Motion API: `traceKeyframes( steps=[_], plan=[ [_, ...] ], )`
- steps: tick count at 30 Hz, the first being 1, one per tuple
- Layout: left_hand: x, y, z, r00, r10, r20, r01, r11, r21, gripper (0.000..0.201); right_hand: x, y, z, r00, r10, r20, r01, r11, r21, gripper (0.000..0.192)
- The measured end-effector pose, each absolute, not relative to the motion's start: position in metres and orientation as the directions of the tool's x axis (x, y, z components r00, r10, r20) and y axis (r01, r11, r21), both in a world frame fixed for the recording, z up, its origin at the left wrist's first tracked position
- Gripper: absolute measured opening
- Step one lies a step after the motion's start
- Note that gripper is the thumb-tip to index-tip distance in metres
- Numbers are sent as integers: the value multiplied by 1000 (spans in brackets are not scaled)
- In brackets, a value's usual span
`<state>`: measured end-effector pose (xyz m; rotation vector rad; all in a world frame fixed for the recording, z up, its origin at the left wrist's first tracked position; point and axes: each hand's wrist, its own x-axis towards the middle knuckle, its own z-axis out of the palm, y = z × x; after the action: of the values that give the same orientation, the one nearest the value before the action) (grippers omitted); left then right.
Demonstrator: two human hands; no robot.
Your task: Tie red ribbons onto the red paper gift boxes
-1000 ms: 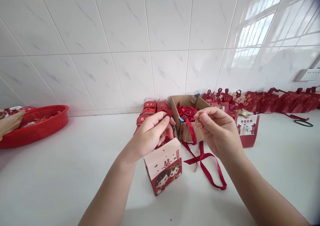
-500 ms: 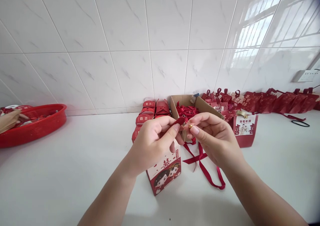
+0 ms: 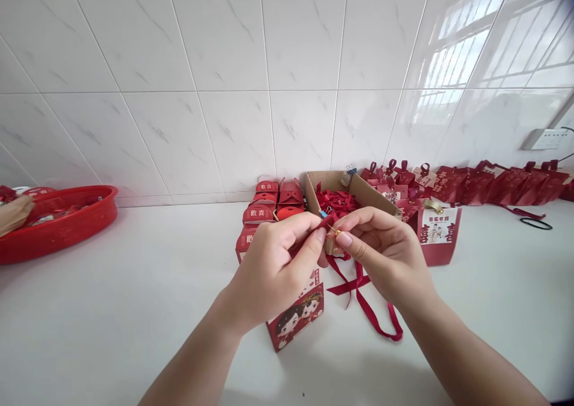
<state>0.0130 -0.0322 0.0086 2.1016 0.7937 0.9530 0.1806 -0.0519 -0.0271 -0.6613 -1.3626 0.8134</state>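
Red ribbon piece (image 3: 327, 222), short: pinched between thumb and forefinger in left grip (image 3: 280, 268), raised over middle of counter (image 3: 156, 310). Gold bead (image 3: 338, 232), on what looks like fine thread: pinched at thumb and fingertips in right grip (image 3: 381, 247), just beside ribbon; too small to tell whether touching.

Risks, as judged. Gold bead: tiny, apt to slip from too light a pinch and roll toward near edge. Fine thread: apt to snag or bend, with thumbs crowding so small a gap. Ribbon piece: apt to twist or fold under uneven pull. Printed box (image 3: 298, 319): upright below and behind left grip, apt to tip if knocked by a dropping wrist.

Surroundings. Loose ribbon (image 3: 374, 316): looped on counter behind right wrist, apt to catch. Cardboard carton (image 3: 379, 197), ribbon-filled: near far edge, partly hidden by both grips. Red boxes (image 3: 258, 213): grouped left of carton. Photo bag (image 3: 439, 253): upright, right of right grip. Red bags (image 3: 484, 185): in a row along far edge. Black loop (image 3: 536, 223): flat, toward right edge. Red basin (image 3: 67, 238): toward left edge, with co-worker's hand (image 3: 15, 214) at it. Chief obstacles to lowering either grip: printed box, loose ribbon.
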Motion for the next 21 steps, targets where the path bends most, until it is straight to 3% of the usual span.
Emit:
traceKeyframes(
  steps=[12,21],
  plan=[
    [16,-30,7,513,725,460,342,-664,665,28,179,-47,-23,-3,817,576,-45,575,-817,10],
    [15,-28,5,493,761,421,431,-634,642,26,175,-48,-29,39,730,683,62,680,-731,4]
  ],
)
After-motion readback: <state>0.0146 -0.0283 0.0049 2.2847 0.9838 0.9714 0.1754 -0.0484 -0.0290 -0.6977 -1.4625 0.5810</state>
